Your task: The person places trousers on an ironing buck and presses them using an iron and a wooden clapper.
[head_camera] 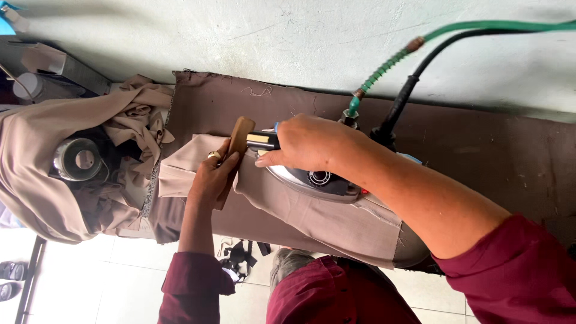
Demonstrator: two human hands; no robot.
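My right hand [309, 144] grips the handle of a steam iron [315, 180], whose soleplate rests on a beige piece of fabric [336, 219] laid across the brown padded ironing board [468, 150]. My left hand [211, 177] holds a flat wooden block [237, 141] pressed down on the fabric just left of the iron's tip. A ring shows on one finger of that hand. Both sleeves are dark red.
A green hose [480, 27] and a black cable [414, 84] run from the iron to the upper right. A heap of beige cloth [66, 126] with a metal cylinder [78, 159] lies at the left. Pale wall behind the board, tiled floor below with black scraps [240, 258].
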